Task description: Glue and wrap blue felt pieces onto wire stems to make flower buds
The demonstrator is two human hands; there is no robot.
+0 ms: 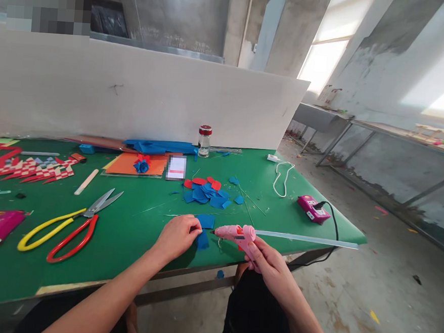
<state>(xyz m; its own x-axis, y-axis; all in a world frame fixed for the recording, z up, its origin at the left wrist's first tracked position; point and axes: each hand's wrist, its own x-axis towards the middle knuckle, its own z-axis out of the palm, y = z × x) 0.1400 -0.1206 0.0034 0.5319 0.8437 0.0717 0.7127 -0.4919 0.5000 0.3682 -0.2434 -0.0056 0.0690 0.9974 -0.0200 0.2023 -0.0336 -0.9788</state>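
Observation:
My left hand (179,237) is closed in a pinch over the table's front part, its fingertips on the edge of a small blue paper piece (203,241). Another blue paper piece (206,221) lies flat just behind those fingers. My right hand (270,264) grips the handle of a pink hot glue gun (236,232). The gun's dark nozzle points left, close to the pinched paper. A long clear glue stick (308,238) juts from its back to the right. Behind both hands is a loose pile of blue paper petals (204,191) with red petals (200,181) among them.
Scissors (95,206) lie open at left, near a wooden stick (86,182). A paper flower (142,165) rests on orange sheets (119,163). A red-lidded jar (204,142) stands before the white board (155,91). A purple power strip (313,209) with a black cord sits at right.

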